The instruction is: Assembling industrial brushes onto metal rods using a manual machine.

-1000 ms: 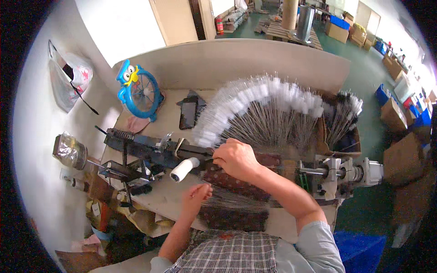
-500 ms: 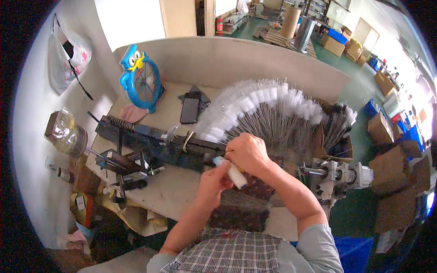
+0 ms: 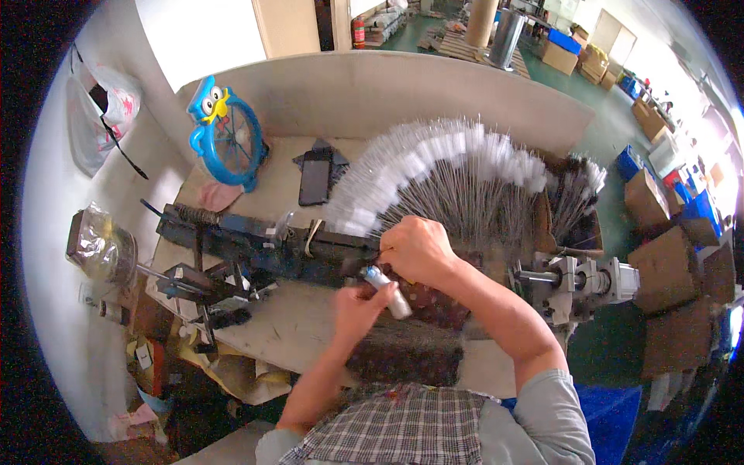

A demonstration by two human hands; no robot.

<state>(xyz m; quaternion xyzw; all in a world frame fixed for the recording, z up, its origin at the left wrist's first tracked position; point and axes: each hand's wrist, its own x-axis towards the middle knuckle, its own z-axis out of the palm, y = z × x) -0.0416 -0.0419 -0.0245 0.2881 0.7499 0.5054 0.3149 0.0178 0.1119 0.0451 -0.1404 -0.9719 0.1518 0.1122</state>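
My left hand is closed around a short white cylinder with a blue end. The cylinder slants between my hands, its blue end toward the black machine bar. My right hand has its fingers curled together at the right end of that bar. Whatever those fingers pinch is hidden. Behind my right hand, a wide fan of wire brushes lies with white bristle tips pointing away from me. A dark reddish-brown mat lies below my hands.
A blue cartoon-bird fan and a phone stand and lie at the back left. On the right is a motorised clamp, with a box of darker brushes behind it. A grey partition edges the bench.
The white cylinder has turned a little more upright, and my left hand has shifted slightly left along with it. My right hand stays at the bar's end. The whole view has shifted a little.
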